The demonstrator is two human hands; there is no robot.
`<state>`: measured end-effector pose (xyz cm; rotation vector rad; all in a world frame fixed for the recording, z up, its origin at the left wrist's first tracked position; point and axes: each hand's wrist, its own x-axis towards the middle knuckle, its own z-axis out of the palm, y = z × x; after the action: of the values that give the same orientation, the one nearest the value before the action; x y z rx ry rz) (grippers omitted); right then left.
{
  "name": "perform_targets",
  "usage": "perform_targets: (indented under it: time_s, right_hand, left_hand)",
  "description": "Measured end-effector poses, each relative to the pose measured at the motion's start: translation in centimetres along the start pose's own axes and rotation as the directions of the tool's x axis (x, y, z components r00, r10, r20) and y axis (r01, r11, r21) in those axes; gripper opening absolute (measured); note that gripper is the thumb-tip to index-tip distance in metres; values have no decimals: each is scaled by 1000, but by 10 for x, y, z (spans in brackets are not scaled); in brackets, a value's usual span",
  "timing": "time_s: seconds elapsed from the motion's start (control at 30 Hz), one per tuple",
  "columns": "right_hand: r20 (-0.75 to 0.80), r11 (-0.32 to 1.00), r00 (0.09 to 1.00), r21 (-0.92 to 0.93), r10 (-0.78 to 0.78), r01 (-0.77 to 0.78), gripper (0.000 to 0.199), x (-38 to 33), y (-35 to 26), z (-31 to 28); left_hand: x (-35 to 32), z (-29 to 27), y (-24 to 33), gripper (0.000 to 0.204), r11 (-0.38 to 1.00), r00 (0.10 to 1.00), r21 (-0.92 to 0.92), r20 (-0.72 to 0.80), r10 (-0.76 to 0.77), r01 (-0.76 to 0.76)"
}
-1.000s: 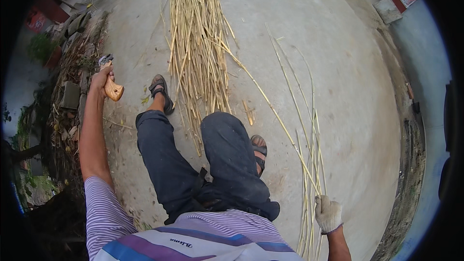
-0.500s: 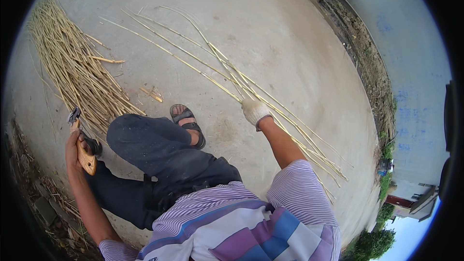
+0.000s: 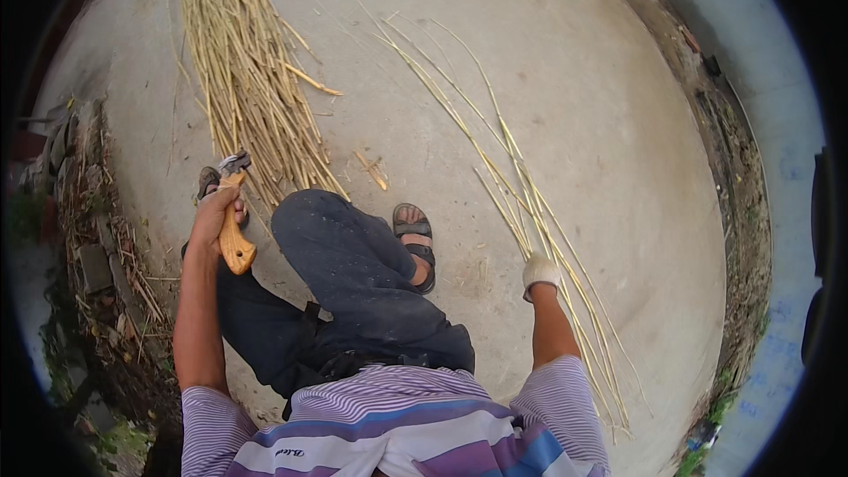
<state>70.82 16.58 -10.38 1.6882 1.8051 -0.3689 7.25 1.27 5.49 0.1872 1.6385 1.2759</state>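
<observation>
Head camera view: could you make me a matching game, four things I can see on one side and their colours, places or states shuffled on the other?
Things:
1. Wooden-handled tool
2. Large heap of stalks
3. Right hand
4. Trousers

Descriptions:
A. Dark blue
B. Lying on the ground, in the picture's upper left
C. Gripped in the bare left hand
D. Gloved in off-white

Right pairs: 1-C, 2-B, 3-D, 4-A.

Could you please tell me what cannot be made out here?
In the head view:
Gloved right hand: fingers, hidden by its back.
Large stalk pile: far end, cut off by the top edge.
Left sandal: partly hidden by the left hand.
Tool: details of its metal head, too small.
</observation>
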Motion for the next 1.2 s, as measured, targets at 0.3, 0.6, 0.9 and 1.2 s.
perform_targets:
  time_s: [0.3,0.6,0.9,1.2]
  right_hand:
    - [-109,977,975,-71,195,-203,26,29,8,-22]
    - [-20,877,883,111,-468,467,49,67,-256,-126]
    - [68,565,567,244,-821,788,50,62,-484,-143]
    - [340,557,514,749,-788,358,40,75,-611,-89]
  left_hand:
    - [-7,-26,6,17,995,994,-57,-78,82,-86]
    - [25,-64,-2,18,949,969,-266,-220,111,-170]
    - [15,-75,11,20,920,981,-361,-165,98,-153]
    - [8,-67,31,28,941,994,-335,-110,2,-38]
